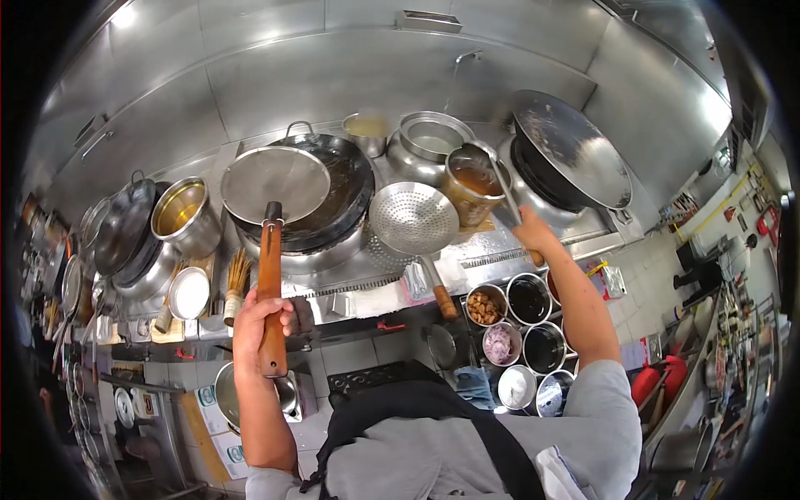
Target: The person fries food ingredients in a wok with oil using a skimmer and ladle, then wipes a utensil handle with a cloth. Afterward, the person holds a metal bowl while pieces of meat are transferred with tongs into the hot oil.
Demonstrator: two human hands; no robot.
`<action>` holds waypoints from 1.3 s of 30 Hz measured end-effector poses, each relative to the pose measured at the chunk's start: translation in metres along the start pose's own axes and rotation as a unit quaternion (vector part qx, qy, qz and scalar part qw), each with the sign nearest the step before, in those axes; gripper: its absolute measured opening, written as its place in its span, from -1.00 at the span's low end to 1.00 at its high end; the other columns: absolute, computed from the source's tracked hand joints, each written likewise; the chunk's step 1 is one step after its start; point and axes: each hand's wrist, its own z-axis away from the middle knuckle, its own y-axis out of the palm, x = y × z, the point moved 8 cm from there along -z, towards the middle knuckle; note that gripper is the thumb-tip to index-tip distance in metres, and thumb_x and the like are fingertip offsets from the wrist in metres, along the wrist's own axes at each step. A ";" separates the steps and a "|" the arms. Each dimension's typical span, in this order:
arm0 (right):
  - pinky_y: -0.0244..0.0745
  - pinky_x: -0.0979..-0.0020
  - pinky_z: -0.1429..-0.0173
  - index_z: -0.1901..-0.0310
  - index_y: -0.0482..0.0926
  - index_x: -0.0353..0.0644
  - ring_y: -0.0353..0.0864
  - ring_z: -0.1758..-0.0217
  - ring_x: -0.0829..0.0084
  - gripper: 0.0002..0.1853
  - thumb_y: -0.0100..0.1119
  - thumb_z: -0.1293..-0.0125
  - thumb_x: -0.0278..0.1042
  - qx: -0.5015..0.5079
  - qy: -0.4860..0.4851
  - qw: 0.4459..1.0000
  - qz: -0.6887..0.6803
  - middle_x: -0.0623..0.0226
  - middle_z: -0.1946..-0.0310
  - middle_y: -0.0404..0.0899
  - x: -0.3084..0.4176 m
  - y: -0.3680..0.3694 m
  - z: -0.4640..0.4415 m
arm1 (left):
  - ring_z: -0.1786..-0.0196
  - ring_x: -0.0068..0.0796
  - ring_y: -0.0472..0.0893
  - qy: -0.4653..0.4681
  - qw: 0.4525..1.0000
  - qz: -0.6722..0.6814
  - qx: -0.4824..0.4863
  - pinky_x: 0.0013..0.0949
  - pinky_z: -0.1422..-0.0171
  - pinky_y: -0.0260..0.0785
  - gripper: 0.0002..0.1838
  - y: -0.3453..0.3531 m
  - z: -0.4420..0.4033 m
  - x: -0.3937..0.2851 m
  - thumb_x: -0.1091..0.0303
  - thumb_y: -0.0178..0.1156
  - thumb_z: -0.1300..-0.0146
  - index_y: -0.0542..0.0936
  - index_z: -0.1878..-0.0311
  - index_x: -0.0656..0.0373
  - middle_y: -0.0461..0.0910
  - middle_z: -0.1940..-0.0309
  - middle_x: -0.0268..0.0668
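Observation:
My left hand is wrapped around the wooden handle of a round fine-mesh strainer. The strainer is above a dark wok on the burner and covers part of it. My right hand grips a long-handled ladle, which reaches into a metal pot of brown liquid. The ladle's bowl is mostly hidden at that pot. Between my hands, a perforated skimmer with a wooden grip rests on the counter.
A large wok stands tilted on the right burner. Behind are a pot of clear liquid and a smaller pot. Left stand a pot of yellow oil and a bamboo brush. Several seasoning containers sit below my right arm.

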 end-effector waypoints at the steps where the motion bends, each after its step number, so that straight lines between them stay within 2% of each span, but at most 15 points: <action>1: 0.48 0.24 0.47 -0.03 0.36 -0.30 0.56 0.56 0.19 -0.60 0.06 -0.13 -0.43 -0.015 -0.007 1.000 -0.021 0.01 0.38 0.57 -0.009 0.008 -0.013 | 0.55 -0.50 0.47 -0.001 1.000 -0.001 0.004 -0.47 0.57 0.35 -0.72 0.001 0.000 0.000 0.52 0.12 -0.12 0.33 0.10 0.22 0.52 0.47 -0.18; 5: 0.42 0.35 0.59 0.29 0.41 -0.30 0.51 0.64 0.34 -0.86 0.02 -0.18 -0.41 0.169 0.103 0.961 -0.192 0.18 0.59 0.49 -0.004 0.041 -0.038 | 0.54 -0.49 0.47 -0.008 1.000 0.010 0.001 -0.45 0.56 0.35 -0.73 0.008 0.001 0.001 0.53 0.11 -0.12 0.33 0.10 0.22 0.52 0.47 -0.17; 6: 0.39 0.41 0.61 0.36 0.39 -0.29 0.49 0.66 0.41 -0.90 0.01 -0.18 -0.44 0.212 0.197 0.813 -0.506 0.24 0.61 0.47 0.002 0.056 -0.033 | 0.54 -0.47 0.47 -0.009 1.000 0.021 0.002 -0.42 0.55 0.34 -0.72 0.009 0.002 0.000 0.55 0.12 -0.11 0.33 0.11 0.23 0.52 0.47 -0.16; 7: 0.36 0.48 0.64 0.43 0.37 -0.28 0.47 0.68 0.47 -0.90 0.00 -0.19 -0.47 0.227 0.263 0.559 -0.753 0.31 0.63 0.45 0.019 0.066 -0.029 | 0.54 -0.47 0.47 -0.009 1.000 0.020 0.002 -0.42 0.55 0.34 -0.72 0.010 0.002 -0.001 0.55 0.12 -0.11 0.33 0.11 0.23 0.52 0.47 -0.16; 8: 0.36 0.48 0.64 0.43 0.37 -0.28 0.47 0.68 0.47 -0.90 0.00 -0.19 -0.47 0.227 0.264 0.559 -0.753 0.31 0.63 0.45 0.022 0.068 -0.028 | 0.55 -0.47 0.47 -0.009 1.000 0.015 0.001 -0.43 0.55 0.34 -0.72 0.010 0.003 -0.001 0.55 0.11 -0.11 0.33 0.10 0.23 0.52 0.47 -0.17; 10: 0.33 0.59 0.62 0.53 0.29 -0.16 0.41 0.68 0.55 -0.82 -0.01 -0.22 -0.48 0.200 0.201 0.317 -0.905 0.43 0.67 0.34 0.041 0.059 -0.029 | 0.55 -0.48 0.46 -0.010 1.000 0.010 -0.002 -0.43 0.56 0.34 -0.72 0.011 0.004 -0.001 0.55 0.11 -0.11 0.33 0.10 0.22 0.52 0.47 -0.17; 11: 0.32 0.57 0.60 0.52 0.30 -0.19 0.41 0.67 0.54 -0.83 -0.03 -0.23 -0.49 0.184 0.187 0.287 -0.921 0.42 0.67 0.36 0.043 0.058 -0.028 | 0.55 -0.48 0.46 -0.011 1.000 0.010 -0.003 -0.44 0.56 0.33 -0.72 0.012 0.005 -0.002 0.55 0.11 -0.11 0.33 0.09 0.22 0.52 0.47 -0.18; 17: 0.32 0.55 0.57 0.53 0.30 -0.18 0.39 0.66 0.55 -0.82 -0.04 -0.23 -0.50 0.183 0.133 0.278 -0.933 0.44 0.67 0.35 0.063 0.040 -0.015 | 0.55 -0.49 0.47 -0.010 1.000 0.004 -0.026 -0.45 0.57 0.33 -0.69 0.004 0.008 -0.002 0.54 0.12 -0.11 0.33 0.07 0.20 0.52 0.47 -0.18; 22: 0.30 0.54 0.58 0.54 0.36 -0.17 0.38 0.66 0.56 -0.82 0.01 -0.22 -0.45 0.221 0.109 0.391 -0.887 0.45 0.67 0.39 0.096 0.017 0.002 | 0.55 -0.42 0.49 0.003 1.000 -0.019 -0.022 -0.39 0.58 0.37 -0.61 -0.005 0.003 0.000 0.55 0.16 -0.09 0.28 0.02 0.28 0.52 0.48 -0.14; 24: 0.31 0.53 0.58 0.49 0.39 -0.22 0.38 0.66 0.58 -0.82 0.00 -0.27 -0.41 0.248 0.090 0.397 -0.879 0.45 0.67 0.39 0.120 0.006 0.011 | 0.55 -0.40 0.51 -0.006 1.000 -0.012 -0.027 -0.38 0.58 0.39 -0.62 -0.010 -0.002 0.004 0.56 0.19 -0.07 0.29 0.05 0.29 0.52 0.49 -0.13; 27: 0.30 0.53 0.58 0.38 0.39 -0.30 0.37 0.65 0.59 -0.84 -0.05 -0.31 -0.41 0.264 0.055 0.386 -0.882 0.43 0.61 0.40 0.166 -0.011 0.029 | 0.55 -0.43 0.52 -0.002 1.000 -0.026 -0.004 -0.39 0.57 0.40 -0.66 -0.007 -0.007 0.005 0.56 0.18 -0.08 0.31 0.08 0.28 0.53 0.48 -0.15; 29: 0.31 0.53 0.56 0.13 0.32 -0.52 0.36 0.62 0.59 -0.76 -0.08 -0.35 -0.45 0.319 -0.011 0.317 -0.893 0.37 0.51 0.37 0.204 -0.023 0.041 | 0.56 -0.45 0.51 0.004 0.999 -0.035 -0.003 -0.40 0.57 0.40 -0.67 -0.009 -0.011 0.008 0.55 0.16 -0.09 0.33 0.07 0.28 0.54 0.47 -0.17; 34: 0.29 0.54 0.59 0.23 0.32 -0.40 0.34 0.64 0.61 -0.86 -0.02 -0.31 -0.47 0.375 0.044 0.248 -0.892 0.43 0.56 0.36 0.285 -0.005 0.056 | 0.56 -0.45 0.51 0.000 0.999 -0.044 -0.015 -0.40 0.55 0.39 -0.66 -0.004 -0.015 0.006 0.54 0.16 -0.09 0.33 0.05 0.29 0.54 0.48 -0.17; 37: 0.29 0.53 0.58 0.22 0.31 -0.37 0.35 0.65 0.60 -0.86 -0.01 -0.30 -0.47 0.403 0.056 0.279 -0.870 0.44 0.58 0.36 0.314 0.025 0.056 | 0.56 -0.44 0.51 0.006 1.000 -0.025 -0.012 -0.40 0.55 0.39 -0.65 -0.004 -0.016 0.005 0.55 0.17 -0.09 0.33 0.05 0.29 0.54 0.48 -0.17; 39: 0.30 0.53 0.60 0.20 0.31 -0.29 0.36 0.67 0.59 -0.85 0.04 -0.28 -0.47 0.447 0.022 0.396 -0.802 0.42 0.58 0.37 0.328 0.049 0.062 | 0.56 -0.44 0.51 0.007 1.000 -0.018 -0.012 -0.40 0.55 0.39 -0.65 -0.003 -0.015 0.005 0.55 0.17 -0.09 0.33 0.05 0.28 0.54 0.48 -0.17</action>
